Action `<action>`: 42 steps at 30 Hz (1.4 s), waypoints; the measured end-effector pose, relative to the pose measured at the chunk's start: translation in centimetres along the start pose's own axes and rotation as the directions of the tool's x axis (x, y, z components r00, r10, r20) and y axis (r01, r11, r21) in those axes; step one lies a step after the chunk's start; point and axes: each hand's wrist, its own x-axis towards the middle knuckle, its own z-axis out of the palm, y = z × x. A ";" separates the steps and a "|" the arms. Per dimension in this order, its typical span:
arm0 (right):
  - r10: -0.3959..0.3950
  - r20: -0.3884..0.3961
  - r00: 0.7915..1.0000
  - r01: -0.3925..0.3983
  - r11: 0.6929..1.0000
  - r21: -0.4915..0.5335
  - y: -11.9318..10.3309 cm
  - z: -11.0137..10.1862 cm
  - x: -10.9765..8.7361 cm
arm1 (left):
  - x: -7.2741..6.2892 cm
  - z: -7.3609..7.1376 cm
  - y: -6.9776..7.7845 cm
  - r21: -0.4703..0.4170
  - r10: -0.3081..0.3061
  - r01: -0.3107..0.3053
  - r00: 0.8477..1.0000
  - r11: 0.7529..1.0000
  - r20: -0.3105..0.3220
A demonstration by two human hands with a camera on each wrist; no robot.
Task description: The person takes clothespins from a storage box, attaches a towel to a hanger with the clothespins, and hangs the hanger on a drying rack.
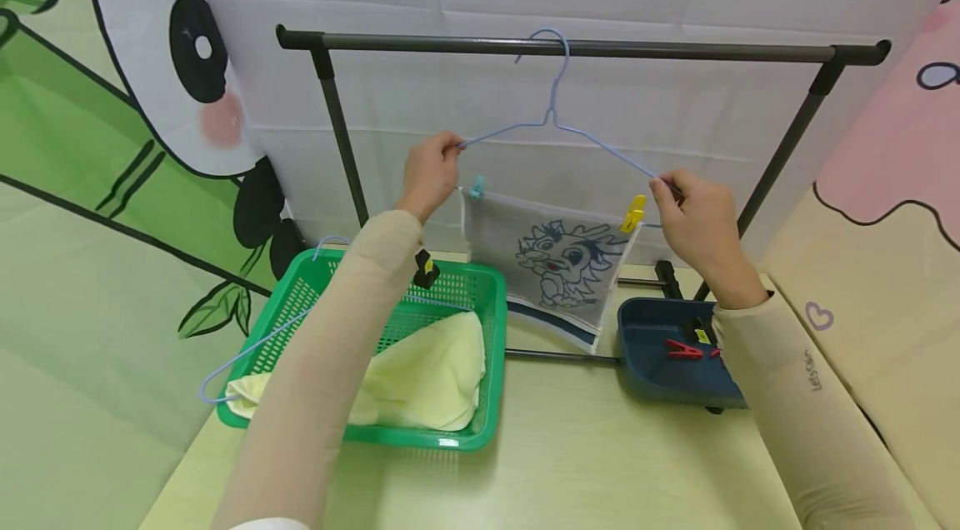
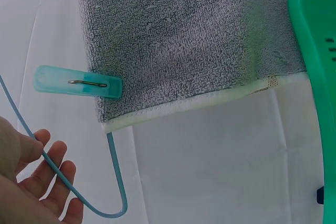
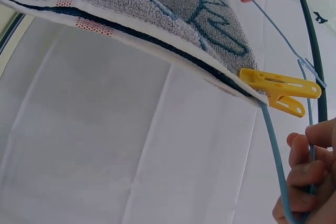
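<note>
Left hand [image 1: 431, 176]: you're pinching the blue hanger [image 1: 528, 125] along its left arm.
Right hand [image 1: 701, 217]: pinching the other arm; lift unevenly and you could unhook it.
Rail [image 1: 675, 51]: bears the hanger; tilting risks a slide.
Grey towel [image 1: 555, 272]: pegged below; a tug might pop the yellow peg [image 1: 633, 214].

"What stands on the pale tabletop [image 1: 570, 455]?"

"A green basket [image 1: 492, 363] at left, a dark blue bin [image 1: 667, 387] at right — and the dark rack [image 1: 465, 44], its lower bar [image 1: 562, 357] running between them."
</note>
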 end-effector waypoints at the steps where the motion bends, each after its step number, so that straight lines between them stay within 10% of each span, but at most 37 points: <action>1: -0.007 -0.009 1.000 0.007 1.000 0.001 -0.2 0.2 0.1 | 0.0 -0.2 -0.1 0.002 -0.005 0.005 1.000 1.000 -0.005; 13: -0.003 0.021 1.000 0.003 1.000 0.027 -2.3 2.1 0.9 | -0.3 -2.0 -1.1 0.155 -0.021 0.025 0.999 0.988 -0.024; 42: -0.088 0.156 0.984 0.075 0.993 0.091 -7.2 4.9 2.3 | -0.3 -4.0 -2.3 0.188 0.035 -0.007 0.989 0.982 -0.145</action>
